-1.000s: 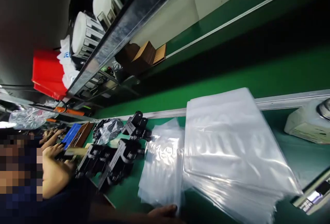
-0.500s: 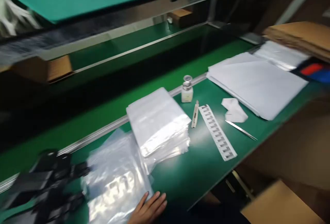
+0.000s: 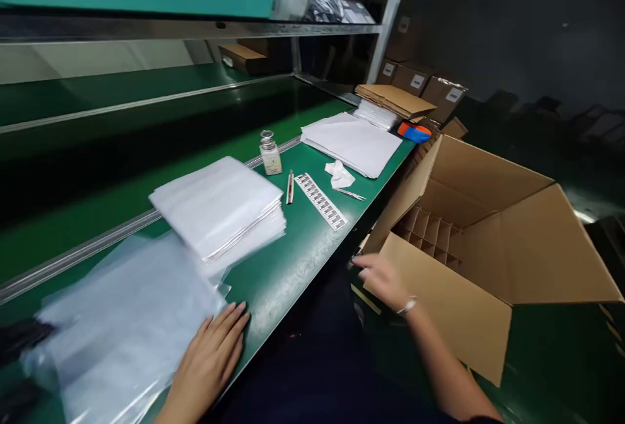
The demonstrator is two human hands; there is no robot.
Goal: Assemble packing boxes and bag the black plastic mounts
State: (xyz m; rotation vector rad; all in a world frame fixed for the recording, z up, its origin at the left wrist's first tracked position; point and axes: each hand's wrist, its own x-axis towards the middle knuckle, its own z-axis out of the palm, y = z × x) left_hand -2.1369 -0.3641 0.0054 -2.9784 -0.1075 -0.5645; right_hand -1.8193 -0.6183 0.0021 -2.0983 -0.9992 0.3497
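My left hand (image 3: 208,359) lies flat, fingers apart, on the edge of a loose pile of clear plastic bags (image 3: 122,326) at the near edge of the green table (image 3: 297,261). My right hand (image 3: 383,279) reaches to the right of the table and touches the near flap corner of a large open cardboard box (image 3: 488,248) with a divider grid inside. It holds nothing that I can see. A neater stack of clear bags (image 3: 219,206) lies further along the table.
Beyond the stack stand a small bottle (image 3: 270,154), a pen-like tool (image 3: 290,187), a label strip (image 3: 322,200), a crumpled wipe (image 3: 339,175), tweezers (image 3: 350,194) and white sheets (image 3: 354,141). Flat cardboard (image 3: 393,99) and more boxes lie at the far end. A shelf hangs overhead.
The view has swung from the left, past a co-worker and black parts, to the right end of the table. My right hand has come into view at the box.
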